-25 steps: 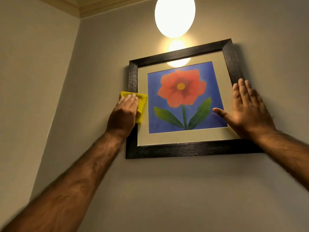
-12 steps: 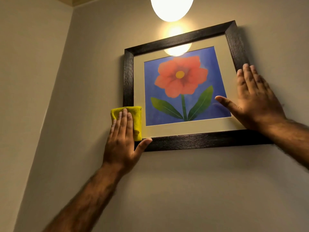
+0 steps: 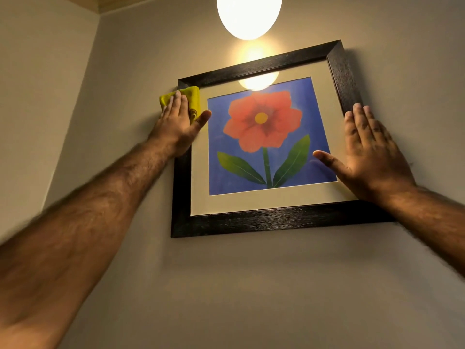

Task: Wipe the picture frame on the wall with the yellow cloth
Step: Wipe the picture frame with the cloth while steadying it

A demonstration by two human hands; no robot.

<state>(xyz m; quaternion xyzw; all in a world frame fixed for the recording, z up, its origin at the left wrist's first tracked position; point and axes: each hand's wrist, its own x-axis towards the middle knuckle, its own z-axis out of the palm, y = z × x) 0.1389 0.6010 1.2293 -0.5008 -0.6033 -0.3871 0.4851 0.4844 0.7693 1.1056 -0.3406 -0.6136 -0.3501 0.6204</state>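
A dark wooden picture frame (image 3: 276,219) hangs on the beige wall, holding a red flower print on blue with a cream mat. My left hand (image 3: 177,124) presses a folded yellow cloth (image 3: 192,98) flat against the frame's upper left corner, fingers over the cloth, thumb out on the mat. My right hand (image 3: 370,152) lies flat and spread on the frame's right side, palm on the mat and lower right rail, holding nothing.
A glowing white globe lamp (image 3: 249,13) hangs just above the frame, and its reflection shows in the glass. A second wall meets this one at a corner (image 3: 83,79) to the left. Bare wall stretches below the frame.
My left hand has slid the yellow cloth up the left rail from the lower left corner to the upper left corner. My right hand has stayed braced on the right side.
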